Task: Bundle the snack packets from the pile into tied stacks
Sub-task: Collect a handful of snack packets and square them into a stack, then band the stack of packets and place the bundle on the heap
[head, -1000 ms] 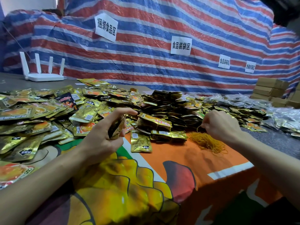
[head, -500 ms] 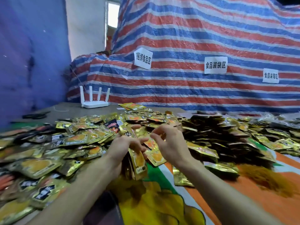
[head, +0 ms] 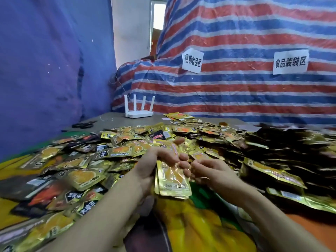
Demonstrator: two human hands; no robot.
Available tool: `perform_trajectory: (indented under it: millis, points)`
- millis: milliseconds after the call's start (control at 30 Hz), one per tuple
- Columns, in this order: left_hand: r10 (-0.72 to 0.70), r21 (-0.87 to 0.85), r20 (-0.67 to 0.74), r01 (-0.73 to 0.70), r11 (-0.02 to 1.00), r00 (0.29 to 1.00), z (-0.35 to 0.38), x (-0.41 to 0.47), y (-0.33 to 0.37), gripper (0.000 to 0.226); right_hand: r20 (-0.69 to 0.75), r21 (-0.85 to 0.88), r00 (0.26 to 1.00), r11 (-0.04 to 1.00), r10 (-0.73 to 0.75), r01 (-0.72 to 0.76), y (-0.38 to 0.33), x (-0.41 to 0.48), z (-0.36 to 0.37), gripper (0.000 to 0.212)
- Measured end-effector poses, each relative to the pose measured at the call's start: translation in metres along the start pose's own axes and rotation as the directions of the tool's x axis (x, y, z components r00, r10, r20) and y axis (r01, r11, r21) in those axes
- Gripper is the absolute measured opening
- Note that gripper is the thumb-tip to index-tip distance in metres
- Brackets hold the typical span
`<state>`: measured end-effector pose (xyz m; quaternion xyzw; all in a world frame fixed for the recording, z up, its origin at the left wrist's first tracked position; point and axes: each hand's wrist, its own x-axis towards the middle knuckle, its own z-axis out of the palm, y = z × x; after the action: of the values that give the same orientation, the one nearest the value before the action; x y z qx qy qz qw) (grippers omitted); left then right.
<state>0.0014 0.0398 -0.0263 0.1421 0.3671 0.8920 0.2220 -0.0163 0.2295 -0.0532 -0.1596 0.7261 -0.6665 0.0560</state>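
Observation:
My left hand (head: 154, 166) grips a small stack of gold snack packets (head: 172, 180), held upright above the table with the fingers wrapped over its top. My right hand (head: 209, 171) is close beside the stack on the right, fingers curled at its edge; whether it holds a rubber band is too small to tell. A wide pile of loose gold and black packets (head: 91, 160) spreads over the table to the left and behind the hands. Tied stacks of packets (head: 283, 160) are heaped on the right.
A colourful printed cloth (head: 200, 224) covers the table front. A white router (head: 139, 113) and black scissors (head: 82, 125) lie at the far left end. A striped tarpaulin (head: 236, 84) with paper signs hangs behind, a blue sheet (head: 45, 70) on the left.
My right hand left the rubber bands on the right and came over to the stack in my left hand. My view swung left and the stack rose in front of me.

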Motion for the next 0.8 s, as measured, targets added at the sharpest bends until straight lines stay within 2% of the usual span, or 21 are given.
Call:
perform_trajectory:
  millis: [67,167,300,400,500,633,733,800]
  points:
    - [-0.008,-0.075,0.139,0.019,0.997,0.99,-0.003,-0.002,0.003,0.059,0.149,0.229,0.986,0.968,0.069,-0.103,-0.009,-0.004,-0.004,0.021]
    - [-0.055,-0.045,0.227,0.067,0.997,0.972,-0.002,-0.005,0.003,0.048,0.258,0.565,0.966,0.814,-0.021,-0.134,-0.024,-0.01,-0.014,0.006]
    - [-0.131,0.027,0.266,0.128,0.991,0.955,0.004,-0.006,-0.004,0.045,0.256,0.724,0.953,0.685,-0.164,-0.076,-0.028,-0.015,-0.022,0.011]
    - [-0.119,0.062,0.266,0.106,0.992,0.957,0.005,-0.004,-0.008,0.05,0.206,0.739,0.958,0.674,-0.201,-0.017,-0.029,-0.015,-0.022,0.009]
    - [-0.143,0.105,0.261,0.119,0.987,0.955,0.005,-0.006,-0.009,0.051,0.176,0.699,0.971,0.715,-0.164,-0.006,-0.028,-0.014,-0.02,0.032]
    - [-0.219,0.141,0.217,0.192,0.971,0.951,0.006,-0.008,-0.009,0.041,0.226,0.65,0.96,0.76,-0.163,-0.024,-0.029,-0.017,-0.018,0.039]
    - [-0.239,0.234,0.109,0.209,0.949,0.965,0.004,-0.007,-0.009,0.033,0.268,0.634,0.95,0.772,-0.159,-0.049,-0.029,-0.018,-0.014,0.05]
    - [-0.198,0.316,-0.062,0.207,0.926,0.978,0.001,-0.004,-0.01,0.037,0.255,0.588,0.959,0.807,-0.127,-0.05,-0.027,-0.018,-0.011,0.062]
